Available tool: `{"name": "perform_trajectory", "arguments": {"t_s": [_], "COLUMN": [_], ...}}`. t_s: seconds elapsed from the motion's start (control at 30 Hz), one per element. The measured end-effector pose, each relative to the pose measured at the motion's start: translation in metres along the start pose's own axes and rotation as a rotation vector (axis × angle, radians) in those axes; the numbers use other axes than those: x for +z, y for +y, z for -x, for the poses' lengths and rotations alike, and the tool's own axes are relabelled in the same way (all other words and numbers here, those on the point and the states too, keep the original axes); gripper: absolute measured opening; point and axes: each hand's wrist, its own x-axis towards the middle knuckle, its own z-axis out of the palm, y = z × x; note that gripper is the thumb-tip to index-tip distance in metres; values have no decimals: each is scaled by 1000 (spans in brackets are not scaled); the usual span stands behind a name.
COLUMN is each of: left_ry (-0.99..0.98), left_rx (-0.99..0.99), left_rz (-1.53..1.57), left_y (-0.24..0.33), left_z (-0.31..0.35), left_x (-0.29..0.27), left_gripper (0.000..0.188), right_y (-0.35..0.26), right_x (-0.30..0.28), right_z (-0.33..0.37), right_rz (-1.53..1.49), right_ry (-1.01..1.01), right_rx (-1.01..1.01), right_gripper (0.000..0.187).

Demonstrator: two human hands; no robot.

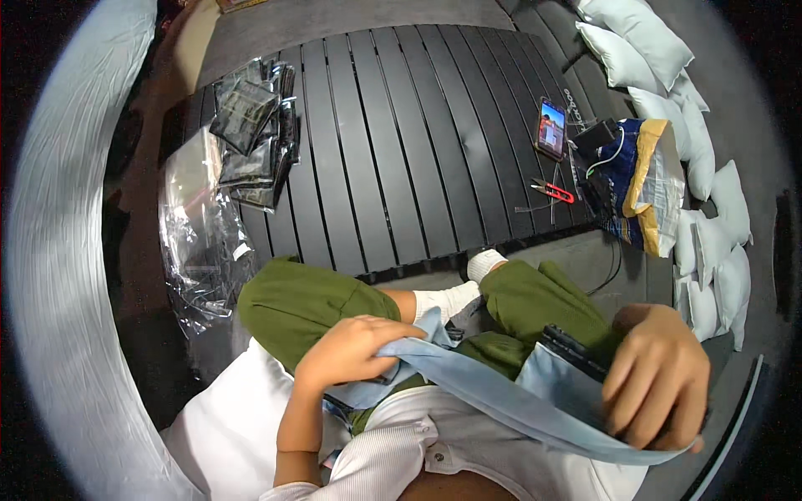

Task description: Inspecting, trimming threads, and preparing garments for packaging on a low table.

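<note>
A strip of light blue fabric [493, 391] stretches across my lap, its edge running from hand to hand. My left hand [352, 349] is closed on one end, the fingers wrapped over the edge. At the other end my right hand [658, 380] is closed on the fabric, its fingers curled downward and their tips partly hidden. Beside the right hand, a narrow black folded piece [576, 352] lies against the fabric; its kind I cannot make out. More of the blue fabric hangs below my left hand, over my crossed legs in green trousers [313, 301].
Ahead stands a black slatted table [401, 142]. On it are packets in clear film [251, 125], a phone [551, 129] and red thread snips [553, 191]. Clear plastic bags [200, 217] lie at left, a blue-yellow sack [652, 184] at right, with several white cushions [702, 150] behind.
</note>
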Motion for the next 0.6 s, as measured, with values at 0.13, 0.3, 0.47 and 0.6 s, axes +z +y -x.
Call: {"name": "perform_trajectory", "arguments": {"t_s": [0.13,0.3,0.47,0.6], "left_ry": [67,80,-28,232], "left_rx": [-76,78,113,-84], "left_rz": [65,267,387,187], "left_y": [-11,-1,-1,-1], "left_z": [7,13,35,23], "left_x": [-11,-48,-78,-87], "left_gripper": [37,44,44,30], "right_y": [-5,-24,-28,-32], "right_x": [-7,-8,-12,-29], "right_z": [3,15,10,39], "right_rz": [-63,11,133,356], "right_ry": [57,111,52,102], "right_rx": [-58,-40,-49,145], "right_gripper": [33,36,34,32]}}
